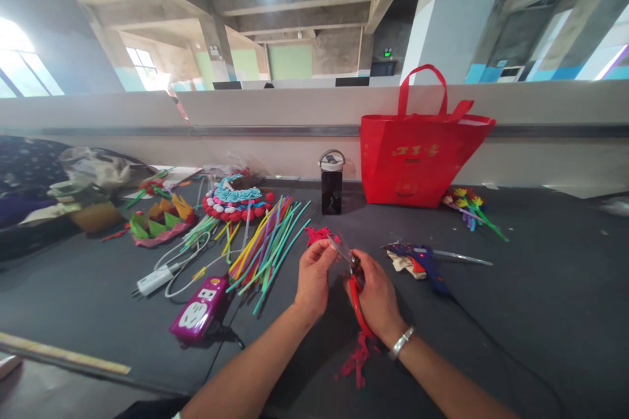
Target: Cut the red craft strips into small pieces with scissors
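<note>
My right hand (376, 294) is closed round red-handled scissors (354, 285), whose blades point up to the left. My left hand (314, 275) pinches something small and red at the blade tips; I cannot make out what it is. Red scraps (358, 360) lie on the dark table (540, 314) under my right wrist, and more red bits (318, 234) lie just beyond my left hand. A silver bracelet sits on my right wrist.
A blue glue gun (422, 260) lies to the right of my hands. Left of them are several coloured straws (268, 242), a purple power strip (199, 309) and a white charger (154, 280). A red tote bag (417, 154), a dark bottle (331, 183) and paper flowers (469, 206) stand farther back.
</note>
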`<state>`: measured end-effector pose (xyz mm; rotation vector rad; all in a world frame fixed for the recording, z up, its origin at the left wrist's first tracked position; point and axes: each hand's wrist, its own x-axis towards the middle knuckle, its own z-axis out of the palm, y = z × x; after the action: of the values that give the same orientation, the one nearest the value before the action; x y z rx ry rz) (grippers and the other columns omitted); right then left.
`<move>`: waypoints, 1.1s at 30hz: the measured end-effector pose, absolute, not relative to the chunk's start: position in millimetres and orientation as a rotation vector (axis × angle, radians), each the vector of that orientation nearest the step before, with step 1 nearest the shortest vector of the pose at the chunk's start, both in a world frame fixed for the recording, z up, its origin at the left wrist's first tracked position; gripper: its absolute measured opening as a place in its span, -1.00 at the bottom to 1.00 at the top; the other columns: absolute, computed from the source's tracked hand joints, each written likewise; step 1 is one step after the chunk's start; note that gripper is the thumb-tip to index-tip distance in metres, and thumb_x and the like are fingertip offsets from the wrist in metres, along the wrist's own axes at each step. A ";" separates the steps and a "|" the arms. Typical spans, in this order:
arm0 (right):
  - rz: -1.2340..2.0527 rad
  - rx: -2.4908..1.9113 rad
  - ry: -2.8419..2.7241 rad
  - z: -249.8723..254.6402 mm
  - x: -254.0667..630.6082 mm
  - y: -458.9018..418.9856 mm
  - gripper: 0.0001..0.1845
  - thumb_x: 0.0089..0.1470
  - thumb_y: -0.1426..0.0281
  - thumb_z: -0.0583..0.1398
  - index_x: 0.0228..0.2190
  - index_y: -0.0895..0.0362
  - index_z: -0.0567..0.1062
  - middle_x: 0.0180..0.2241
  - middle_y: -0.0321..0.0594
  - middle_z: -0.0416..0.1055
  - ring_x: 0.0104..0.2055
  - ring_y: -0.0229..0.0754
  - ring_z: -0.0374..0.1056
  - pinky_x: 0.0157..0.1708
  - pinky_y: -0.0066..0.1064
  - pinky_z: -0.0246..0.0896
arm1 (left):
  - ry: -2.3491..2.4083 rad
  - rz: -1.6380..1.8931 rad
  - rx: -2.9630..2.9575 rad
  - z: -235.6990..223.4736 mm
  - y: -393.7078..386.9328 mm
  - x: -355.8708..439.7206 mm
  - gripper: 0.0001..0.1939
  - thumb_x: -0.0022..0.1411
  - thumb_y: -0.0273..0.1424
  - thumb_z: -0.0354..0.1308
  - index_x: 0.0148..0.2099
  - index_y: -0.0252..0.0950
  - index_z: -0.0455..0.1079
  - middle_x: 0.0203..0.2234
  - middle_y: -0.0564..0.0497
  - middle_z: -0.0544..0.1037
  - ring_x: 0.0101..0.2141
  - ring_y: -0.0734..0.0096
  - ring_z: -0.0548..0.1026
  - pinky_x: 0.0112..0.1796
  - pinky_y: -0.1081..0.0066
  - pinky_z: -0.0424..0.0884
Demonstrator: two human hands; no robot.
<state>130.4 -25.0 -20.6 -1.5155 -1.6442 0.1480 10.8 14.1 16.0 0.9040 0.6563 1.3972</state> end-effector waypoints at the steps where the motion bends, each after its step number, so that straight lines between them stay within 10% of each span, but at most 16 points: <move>1: 0.151 -1.520 -1.643 -21.1 130.5 -24.9 -0.56 0.03 0.47 0.11 -0.01 0.13 0.33 -0.13 -0.09 0.42 -0.11 -0.07 0.38 -0.11 -0.20 0.34 | 0.656 1.398 0.907 16.1 13.8 11.0 -0.82 0.02 -0.33 0.34 -0.38 -0.33 0.47 -0.51 0.08 0.42 -0.45 0.52 0.32 -0.32 0.48 0.27; 33: 0.157 -1.499 -1.638 -25.6 134.6 -25.6 -0.58 0.05 0.49 0.07 -0.02 0.18 0.40 -0.21 -0.08 0.53 -0.21 -0.08 0.48 -0.21 -0.28 0.38 | 0.662 1.357 0.944 8.3 8.4 15.0 -0.86 0.09 -0.35 0.29 -0.37 -0.32 0.45 -0.52 0.08 0.41 -0.44 0.53 0.32 -0.30 0.49 0.25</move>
<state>134.6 -25.6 -25.6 -1.4992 -1.6376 0.1573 15.0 8.4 8.3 0.9438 0.6621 1.3565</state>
